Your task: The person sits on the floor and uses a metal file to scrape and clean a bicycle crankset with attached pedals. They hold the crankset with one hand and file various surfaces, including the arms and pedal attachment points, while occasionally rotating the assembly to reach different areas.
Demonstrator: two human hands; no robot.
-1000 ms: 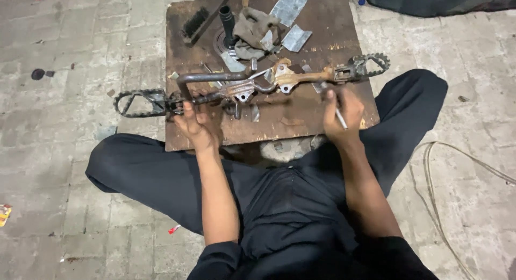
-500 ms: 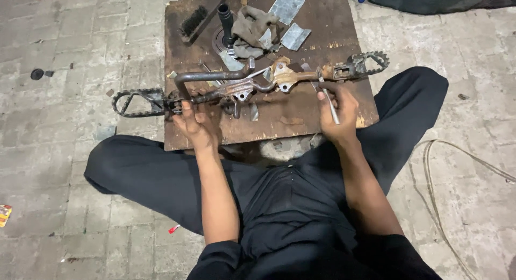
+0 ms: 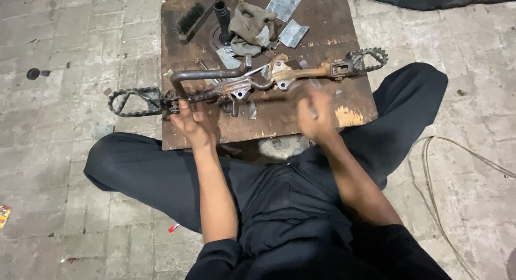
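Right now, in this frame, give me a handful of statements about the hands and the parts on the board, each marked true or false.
1. The left hand grips the rusty footpeg bar assembly near its left peg. True.
2. The right hand rests on the paved floor. False: it is blurred above the wooden board.
3. A black brush lies at the board's far left corner. True.
4. The board sits on a table. False: it sits low on the floor, between the person's knees.
5. A crumpled rag lies on the board. True.
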